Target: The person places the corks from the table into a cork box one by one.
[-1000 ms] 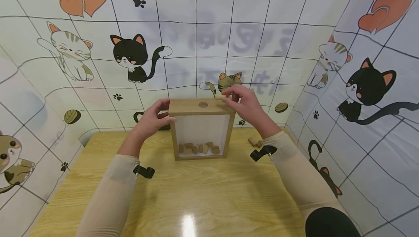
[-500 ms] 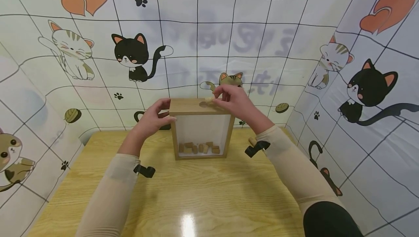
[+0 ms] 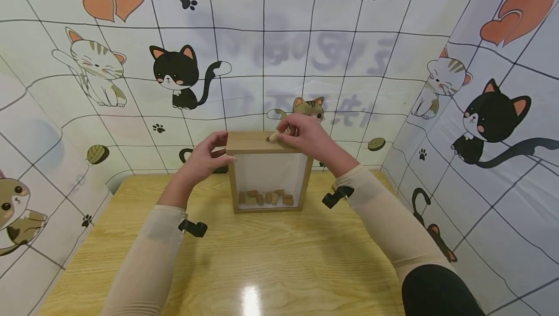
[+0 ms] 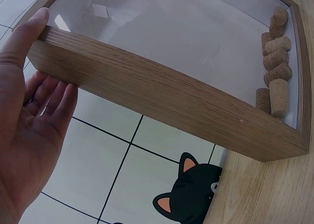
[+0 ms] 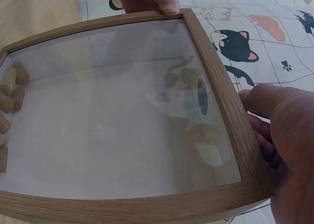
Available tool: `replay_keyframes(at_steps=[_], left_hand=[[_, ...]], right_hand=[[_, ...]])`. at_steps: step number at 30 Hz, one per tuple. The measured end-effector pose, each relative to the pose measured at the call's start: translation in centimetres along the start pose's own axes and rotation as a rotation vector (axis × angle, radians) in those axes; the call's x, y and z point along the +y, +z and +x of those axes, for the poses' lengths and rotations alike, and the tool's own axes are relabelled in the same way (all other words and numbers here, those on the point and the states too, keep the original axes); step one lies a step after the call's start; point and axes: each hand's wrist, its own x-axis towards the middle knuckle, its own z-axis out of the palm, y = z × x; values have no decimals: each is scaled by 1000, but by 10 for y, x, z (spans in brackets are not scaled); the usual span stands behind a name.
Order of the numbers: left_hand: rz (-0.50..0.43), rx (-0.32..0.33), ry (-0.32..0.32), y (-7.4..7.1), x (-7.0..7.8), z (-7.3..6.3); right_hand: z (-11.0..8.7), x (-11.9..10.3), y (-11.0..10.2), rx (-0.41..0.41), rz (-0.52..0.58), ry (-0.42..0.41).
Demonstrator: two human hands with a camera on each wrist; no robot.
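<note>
A wooden frame box (image 3: 244,142) with a clear front stands upright on the table. Several corks (image 4: 278,97) lie in a row along its bottom. My left hand (image 3: 206,161) grips the box's upper left corner, thumb on the front edge and fingers behind the side. Between the thumb and fingers of my right hand (image 3: 305,135) is a cork (image 3: 273,137), tilted, its end at the round hole in the top. In the right wrist view that hole (image 5: 202,96) shows through the front, while the fingers hide the pinched cork.
The wood-grain table (image 3: 209,267) stretches in front of the box. Close behind the box hangs a white cloth wall (image 3: 244,63) with cat prints, which also runs along both sides. A black wrist mount (image 3: 337,196) sits at the right cuff.
My right hand has moved left along the box top with the cork, from the right corner to the hole, and tilted the cork there. The left hand has stayed in place.
</note>
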Motion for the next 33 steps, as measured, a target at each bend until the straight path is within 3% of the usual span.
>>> replay_keyframes(at_steps=[10, 17, 25, 33], left_hand=[[-11, 2, 8, 0, 0, 0], [-10, 6, 17, 1, -2, 1], [-2, 6, 15, 0, -2, 1], [-6, 1, 20, -1, -4, 2]], right_hand=[[1, -1, 2, -40, -9, 20], [-2, -3, 1, -20, 0, 19], [-24, 4, -6, 111, -9, -23], [-64, 30, -12, 263, 8, 51]])
